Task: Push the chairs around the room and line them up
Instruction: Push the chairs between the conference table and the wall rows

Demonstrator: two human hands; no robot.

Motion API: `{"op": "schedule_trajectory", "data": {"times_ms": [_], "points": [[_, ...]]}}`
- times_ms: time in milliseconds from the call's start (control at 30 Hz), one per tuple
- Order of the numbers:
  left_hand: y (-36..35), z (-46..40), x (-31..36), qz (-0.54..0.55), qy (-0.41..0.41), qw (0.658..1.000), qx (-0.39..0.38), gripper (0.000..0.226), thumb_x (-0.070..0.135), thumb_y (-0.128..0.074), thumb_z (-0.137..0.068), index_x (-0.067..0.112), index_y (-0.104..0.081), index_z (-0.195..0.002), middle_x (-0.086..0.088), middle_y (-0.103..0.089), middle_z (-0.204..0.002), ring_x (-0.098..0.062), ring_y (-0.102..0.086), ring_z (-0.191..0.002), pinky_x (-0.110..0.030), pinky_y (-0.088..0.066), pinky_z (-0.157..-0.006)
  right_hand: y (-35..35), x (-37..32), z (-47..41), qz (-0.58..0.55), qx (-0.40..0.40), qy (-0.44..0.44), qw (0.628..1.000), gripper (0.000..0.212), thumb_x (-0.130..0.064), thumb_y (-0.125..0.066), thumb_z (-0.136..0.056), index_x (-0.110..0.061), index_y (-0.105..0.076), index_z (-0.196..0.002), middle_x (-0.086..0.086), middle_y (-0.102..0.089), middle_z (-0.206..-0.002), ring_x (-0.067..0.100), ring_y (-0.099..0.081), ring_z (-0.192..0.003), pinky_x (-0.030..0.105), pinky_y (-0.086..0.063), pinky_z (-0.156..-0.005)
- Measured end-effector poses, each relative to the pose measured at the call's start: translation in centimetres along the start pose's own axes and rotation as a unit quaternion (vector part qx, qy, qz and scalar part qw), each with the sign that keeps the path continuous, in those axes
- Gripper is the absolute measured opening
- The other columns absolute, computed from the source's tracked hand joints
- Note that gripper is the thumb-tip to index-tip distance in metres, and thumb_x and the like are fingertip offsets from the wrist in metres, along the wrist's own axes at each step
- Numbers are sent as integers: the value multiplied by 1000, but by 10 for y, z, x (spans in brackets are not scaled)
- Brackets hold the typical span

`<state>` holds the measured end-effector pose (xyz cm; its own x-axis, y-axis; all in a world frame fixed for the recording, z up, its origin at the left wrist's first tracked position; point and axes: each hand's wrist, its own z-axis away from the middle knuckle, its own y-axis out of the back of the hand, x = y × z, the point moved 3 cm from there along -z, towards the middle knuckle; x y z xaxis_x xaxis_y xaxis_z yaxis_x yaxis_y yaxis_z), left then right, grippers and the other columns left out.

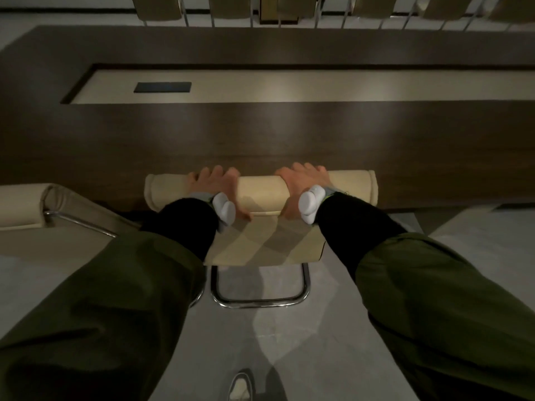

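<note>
A beige padded chair [260, 188] with a chrome tube base stands right in front of me, its seat pushed under the dark table. My left hand [215, 182] grips the top roll of its backrest left of centre, fingers over the far side and thumb on the near side. My right hand [302, 180] grips the same roll right of centre in the same way. A second beige chair [31, 204] stands close on the left, also against the table.
A long dark wooden conference table [260, 131] with a pale inset strip and a black panel [162, 87] fills the view ahead. Several more chairs [228, 7] line its far side. Grey floor lies around my shoe [240, 386].
</note>
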<state>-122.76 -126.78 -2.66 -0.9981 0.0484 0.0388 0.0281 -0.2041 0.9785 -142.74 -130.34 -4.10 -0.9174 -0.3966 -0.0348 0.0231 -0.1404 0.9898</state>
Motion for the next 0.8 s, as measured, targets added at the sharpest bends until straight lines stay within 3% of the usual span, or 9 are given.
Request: {"op": "schedule_trajectory", "data": {"times_ms": [200,333,433,633,800], "points": [[3,5,1,-17,-8,1000,-2,92,76,-76,-54,30,-42,-127,-5,-47,-130,-33,-45,-123,-50,-33,-101,2,-4,8,-3,5,-28,1000,93,-42,-84,-47,-37,-41,-129,-3,-46,-108,25,-47,-104,35,-25,-81],[5,6,5,-22,-8,1000,-11,88,74,-73,-58,30,-42,-127,-7,-46,-127,-34,-45,-120,-50,-32,-102,1,-1,25,-47,44,-43,997,93,-53,-76,-60,-33,-36,-142,0,-48,-128,26,-44,-121,36,-25,-104],[10,7,15,-18,-9,999,-26,90,71,-75,-61,33,-39,-133,-9,-42,-130,-35,-42,-123,-51,-29,-105,6,3,39,-74,55,-62,994,88,-45,-76,-67,-31,-36,-145,0,-44,-138,25,-37,-131,35,-25,-109],[17,9,64,38,-80,996,-21,79,63,-75,-69,32,-41,-132,-10,-37,-132,-35,-35,-127,-48,-30,-103,18,30,78,-83,16,-106,991,83,-34,-74,-75,-29,-35,-148,3,-29,-151,30,-27,-137,38,-29,-109],[25,8,111,23,-144,989,-31,74,61,-71,-79,27,-40,-137,-11,-36,-135,-36,-35,-128,-45,-31,-103,28,59,121,-116,-29,-200,973,61,-27,-65,-88,-27,-44,-145,10,-37,-142,33,-37,-130,36,-37,-107]]}}
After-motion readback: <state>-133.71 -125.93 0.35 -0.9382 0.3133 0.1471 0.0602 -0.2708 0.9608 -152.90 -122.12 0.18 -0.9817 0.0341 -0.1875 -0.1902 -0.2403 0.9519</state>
